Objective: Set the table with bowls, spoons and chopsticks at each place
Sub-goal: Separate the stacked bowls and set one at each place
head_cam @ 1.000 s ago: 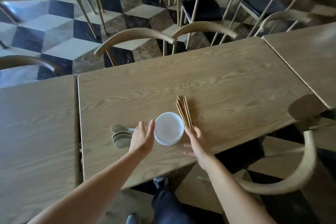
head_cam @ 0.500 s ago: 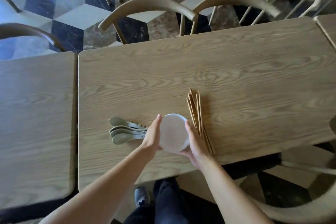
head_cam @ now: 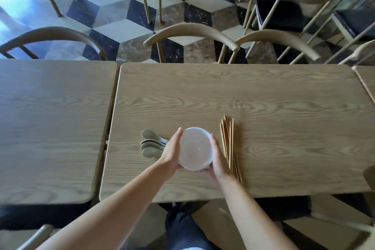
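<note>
- Since a moment ago both hands have closed in from the sides and now cup the stack of white bowls, which sits where it did on the tabletop; the view has also swung to face the tabletop squarely.
- The left hand lies flat against the stack's left side, fingers together and pointing away from the person, palm touching the rim.
- The right hand presses the right side the same way, its thumb tucked under the near edge of the stack.
- How many bowls are stacked I cannot tell; only the top one's pale inside shows, a little blurred.
- The spoons, greyish-green, lie in a small overlapping pile just left of the left hand, bowls pointing left, handles hidden behind the hand.
- The chopsticks lie in a loose bundle just right of the right hand, running away from the person, tips fanned slightly at the far end.
- All of it sits near the person's edge of the tabletop.
- A second tabletop stands to the left, a narrow gap between.
- Curved-back wooden chairs stand at the far side, on a chequered floor.
</note>
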The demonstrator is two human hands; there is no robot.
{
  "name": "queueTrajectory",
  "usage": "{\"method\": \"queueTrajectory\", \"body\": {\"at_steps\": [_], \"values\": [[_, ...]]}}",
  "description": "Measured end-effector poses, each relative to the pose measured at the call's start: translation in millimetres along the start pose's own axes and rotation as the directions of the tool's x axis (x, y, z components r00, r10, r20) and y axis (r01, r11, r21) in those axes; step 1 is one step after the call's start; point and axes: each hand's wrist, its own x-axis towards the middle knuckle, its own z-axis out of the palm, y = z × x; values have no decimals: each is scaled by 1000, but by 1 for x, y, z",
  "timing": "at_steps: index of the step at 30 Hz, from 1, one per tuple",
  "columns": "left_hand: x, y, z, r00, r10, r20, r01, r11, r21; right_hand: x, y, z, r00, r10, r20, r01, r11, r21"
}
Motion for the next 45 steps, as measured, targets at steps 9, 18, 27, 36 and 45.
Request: {"method": "queueTrajectory", "body": {"at_steps": [9,18,27,36,45], "values": [[-97,26,-144,956,178,-234,-220,961,-167,-51,18,152,977,-4,214,42,984,-173],[-227,-24,-370,813,165,-558,-406,847,-342,-148,140,356,820,216,531,25,912,-410],[-310,-97,-527,689,176,-703,-554,753,-354,-228,264,483,634,456,625,39,788,-614],[-296,-78,-593,690,125,-713,-490,805,-334,-199,296,545,593,470,654,56,786,-616],[-225,25,-658,764,-45,-643,-304,855,-421,-137,275,626,751,395,529,-103,862,-497]]}}
